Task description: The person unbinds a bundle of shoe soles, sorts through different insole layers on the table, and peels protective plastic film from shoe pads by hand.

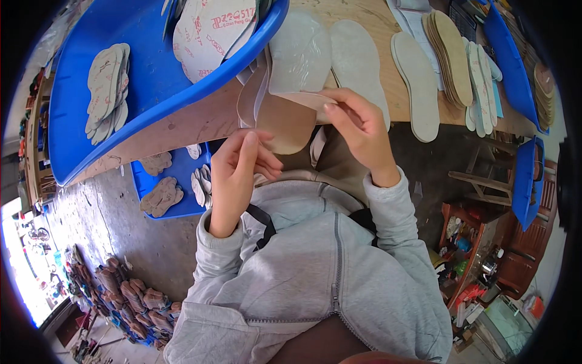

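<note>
Pale insole pieces point(300, 51), the top one glossy as if under clear film, lie at the table's near edge. My right hand point(362, 127) pinches the near edge of the top piece between thumb and forefinger. Below it, a brown insole-shaped piece point(285, 118) juts out past the table edge. My left hand point(239, 170) is beside the brown piece's left edge, fingers loosely bent and apart, with nothing visible in them. Whether its fingertips touch the piece I cannot tell. Just right of the stack lies a plain whitish insole point(357, 57).
A large blue tray point(154, 112) with stacked insoles overhangs the table at left. Another blue tray point(176, 209) sits lower down. More insoles point(418, 91) and a tan stack point(448, 54) lie on the table at right. A wooden stool point(479, 179) stands beyond. Brown bundles point(133, 297) cover the floor.
</note>
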Demonstrator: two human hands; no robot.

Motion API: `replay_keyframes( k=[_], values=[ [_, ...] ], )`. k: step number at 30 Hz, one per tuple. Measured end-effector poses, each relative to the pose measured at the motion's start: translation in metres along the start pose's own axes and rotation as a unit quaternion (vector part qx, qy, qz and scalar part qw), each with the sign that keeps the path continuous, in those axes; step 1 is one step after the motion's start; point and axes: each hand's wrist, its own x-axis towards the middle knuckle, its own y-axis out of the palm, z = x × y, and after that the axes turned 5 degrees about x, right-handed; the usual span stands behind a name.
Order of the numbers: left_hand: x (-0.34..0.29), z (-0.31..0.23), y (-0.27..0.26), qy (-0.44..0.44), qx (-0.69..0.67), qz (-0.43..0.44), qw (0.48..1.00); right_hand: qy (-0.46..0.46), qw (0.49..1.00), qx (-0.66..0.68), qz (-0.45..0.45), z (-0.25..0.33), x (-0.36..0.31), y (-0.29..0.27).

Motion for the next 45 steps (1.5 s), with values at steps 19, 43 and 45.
replay_keyframes(
  k=[19, 43, 45],
  values=[
    [0.067, -0.005, 0.052, 0.058, -0.265, 0.084, 0.959, -0.19, 0.943, 0.155, -0.224, 0.006, -0.012, -0.025],
    [0.009, 0.01, 0.22, -0.034, -0.062, 0.586, 0.807, -0.055, 0.949, 0.109, -0.291, 0.068, -0.25, -0.054],
    [0.012, 0.019, 0.224, -0.053, -0.076, 0.577, 0.811, -0.06, 0.949, 0.156, -0.268, 0.058, -0.253, -0.061]
  ],
)
